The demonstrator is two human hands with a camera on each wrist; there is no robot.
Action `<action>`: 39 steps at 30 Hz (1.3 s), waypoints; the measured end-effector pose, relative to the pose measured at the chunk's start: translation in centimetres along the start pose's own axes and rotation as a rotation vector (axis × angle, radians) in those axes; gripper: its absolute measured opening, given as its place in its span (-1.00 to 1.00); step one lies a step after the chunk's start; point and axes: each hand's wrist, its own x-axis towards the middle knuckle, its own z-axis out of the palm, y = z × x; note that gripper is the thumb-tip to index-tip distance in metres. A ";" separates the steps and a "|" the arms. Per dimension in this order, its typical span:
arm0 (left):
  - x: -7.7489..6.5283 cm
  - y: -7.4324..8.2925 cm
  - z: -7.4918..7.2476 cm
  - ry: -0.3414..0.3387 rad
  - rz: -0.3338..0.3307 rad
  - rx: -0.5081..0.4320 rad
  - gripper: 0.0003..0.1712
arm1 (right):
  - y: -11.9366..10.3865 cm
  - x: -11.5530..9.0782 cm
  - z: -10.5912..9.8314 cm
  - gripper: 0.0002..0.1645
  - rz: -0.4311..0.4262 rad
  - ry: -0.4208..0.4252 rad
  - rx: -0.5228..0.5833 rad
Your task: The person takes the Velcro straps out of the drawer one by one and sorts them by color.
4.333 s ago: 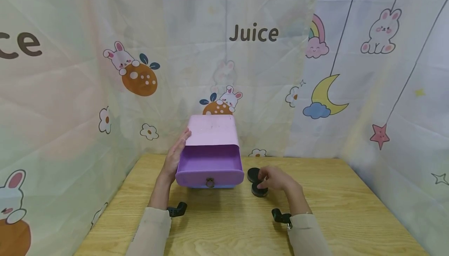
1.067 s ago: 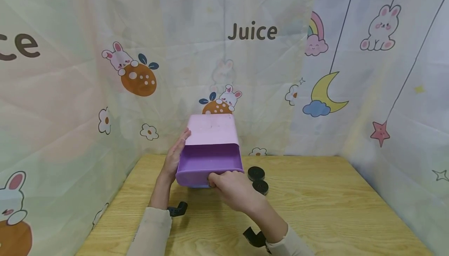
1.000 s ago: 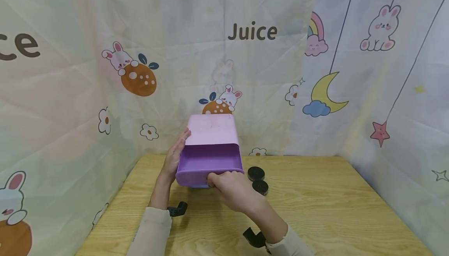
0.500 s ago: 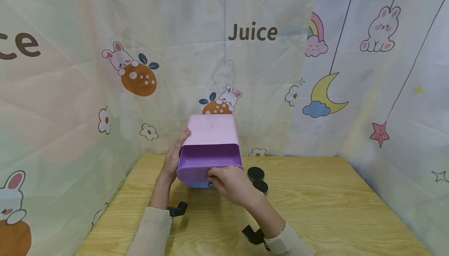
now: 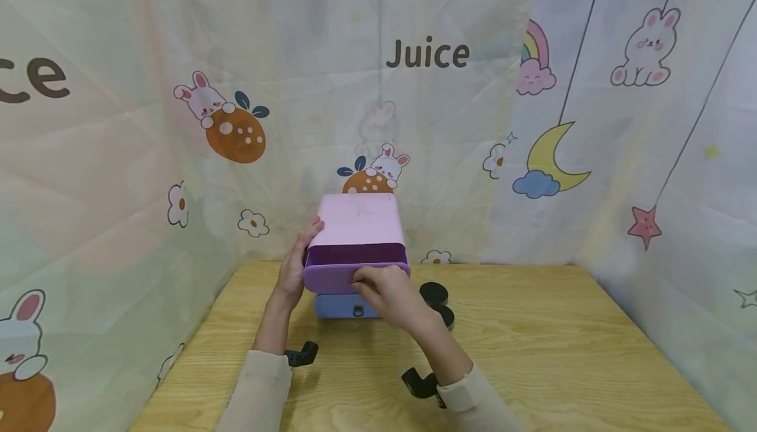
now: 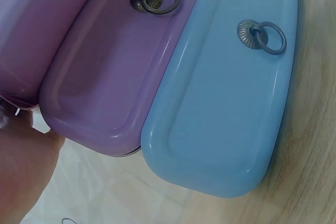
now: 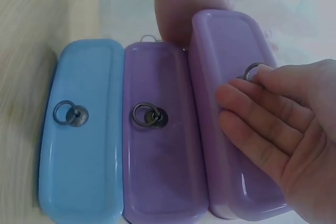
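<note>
A small drawer cabinet with a pink top point(image 5: 359, 218) stands at the back middle of the table. Its top purple drawer point(image 5: 325, 277) sticks out partway, leaving a narrow dark gap behind the front. My right hand point(image 5: 390, 294) pinches that drawer's metal ring pull point(image 7: 248, 71) between thumb and index finger; the other fingers lie near the drawer front. Along the cabinet's left side rests my left hand point(image 5: 292, 267), its fingers extended. Below, the middle purple drawer point(image 7: 163, 166) and the bottom blue drawer point(image 7: 84, 166) are closed, each with a ring pull.
Two flat black round things point(image 5: 434, 293) lie to the right of the cabinet, partly behind my right hand and forearm. Printed cloth point(image 5: 449, 156) hangs behind the wooden table point(image 5: 562, 346) and at both sides.
My right hand has moved from the black round things to the ring pull. It has slid the top drawer inward, narrowing the opening and revealing the blue drawer. My left hand stays put.
</note>
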 end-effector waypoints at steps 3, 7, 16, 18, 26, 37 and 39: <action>0.1 0.1 0.0 0.000 0.009 0.016 -0.28 | 0.5 0.5 0.1 -0.92 0.027 0.024 0.053; 0.1 0.2 0.1 0.006 0.004 0.037 -0.30 | 1.2 0.9 0.5 -0.92 0.061 0.053 0.126; 0.1 0.2 0.3 0.000 -0.008 0.091 -0.34 | 2.8 1.3 1.6 -0.85 0.122 0.095 0.164; 0.0 0.2 0.3 0.000 -0.012 0.092 -0.33 | 3.1 1.3 1.8 -0.82 0.138 0.088 0.160; -0.1 0.0 0.4 0.008 -0.025 0.100 -0.35 | 3.6 1.5 2.3 -0.79 0.181 0.078 0.157; 0.1 -0.1 0.1 0.018 -0.027 0.094 -0.38 | 3.3 2.1 2.1 -0.81 0.168 0.091 0.163; 0.0 -0.2 0.1 0.021 -0.028 0.095 -0.39 | 3.3 2.0 2.2 -0.81 0.166 0.078 0.167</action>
